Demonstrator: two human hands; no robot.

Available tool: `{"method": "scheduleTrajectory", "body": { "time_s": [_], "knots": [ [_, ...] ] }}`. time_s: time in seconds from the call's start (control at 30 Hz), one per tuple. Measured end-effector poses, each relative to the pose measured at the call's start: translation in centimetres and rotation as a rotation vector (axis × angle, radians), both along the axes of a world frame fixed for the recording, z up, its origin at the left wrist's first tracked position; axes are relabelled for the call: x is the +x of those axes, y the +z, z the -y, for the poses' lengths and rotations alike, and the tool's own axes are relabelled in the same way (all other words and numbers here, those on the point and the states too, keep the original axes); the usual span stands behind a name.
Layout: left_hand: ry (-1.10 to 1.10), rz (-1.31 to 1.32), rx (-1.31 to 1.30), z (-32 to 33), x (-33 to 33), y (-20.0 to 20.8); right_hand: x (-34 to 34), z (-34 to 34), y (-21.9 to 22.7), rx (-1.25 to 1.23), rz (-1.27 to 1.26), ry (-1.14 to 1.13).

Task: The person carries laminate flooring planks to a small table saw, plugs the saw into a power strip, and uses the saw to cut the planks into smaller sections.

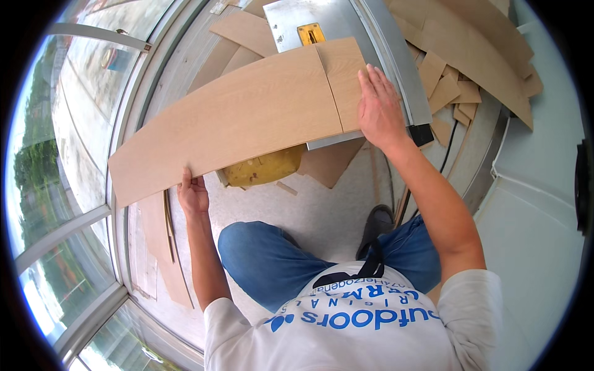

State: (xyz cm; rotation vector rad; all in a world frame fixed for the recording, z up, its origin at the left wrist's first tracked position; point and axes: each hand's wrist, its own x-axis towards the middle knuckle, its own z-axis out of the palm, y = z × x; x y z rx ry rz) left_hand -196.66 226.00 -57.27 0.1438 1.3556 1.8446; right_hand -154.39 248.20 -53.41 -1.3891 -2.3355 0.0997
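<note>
We pinch the long pale wood-grain laminate plank (pixel 229 117) at its near edge with our left hand (pixel 193 195); our right hand (pixel 377 102) lies flat and open on its cut end; it looks stiff, light, smooth

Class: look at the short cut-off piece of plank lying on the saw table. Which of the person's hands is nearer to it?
Right. The right hand rests flat on the short cut-off piece; the left hand grips the long plank at its near edge, far from that piece.

No packages, signs or screens showed, only a small yellow label plate (pixel 310 33) on the grey saw table (pixel 334 18).
</note>
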Motion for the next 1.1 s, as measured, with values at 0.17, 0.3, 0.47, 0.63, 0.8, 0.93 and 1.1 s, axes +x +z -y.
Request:
{"method": "scheduleTrajectory", "body": {
  "time_s": [0.17, 0.3, 0.47, 0.63, 0.8, 0.93, 1.1],
  "knots": [
    [-0.004, -0.006, -0.002, 0.5, -0.2, -0.1, 0.1, 0.5, 0.1, 0.004, 0.008, 0.003],
    [-0.005, -0.002, 0.009, 0.2, 0.0, 0.1, 0.3, 0.9, 0.0, -0.024, 0.008, -0.012],
    [-0.06, -0.012, 0.107, 1.7, -1.3, -1.5, 0.9, 0.8, -0.2, -0.034, -0.021, 0.022],
    [0.039, 0.044, 0.098, 6.0, -2.1, -1.2, 6.8, -5.1, -0.1, 0.153, 0.09, -0.005],
    [0.168, -0.018, 0.092, 12.5, -1.7, 0.6, 10.7, -16.8, 5.2, 0.34, 0.226, -0.182],
    [0.377, -0.063, 0.003, 17.9, 0.1, 3.9, 1.9, -27.8, 6.1, 0.129, -0.02, 0.121],
    [0.67, -0.174, -0.057, 29.2, 4.7, 10.3, -7.8, -34.8, -0.6, -0.5, 0.079, 0.339]
  ]
}}
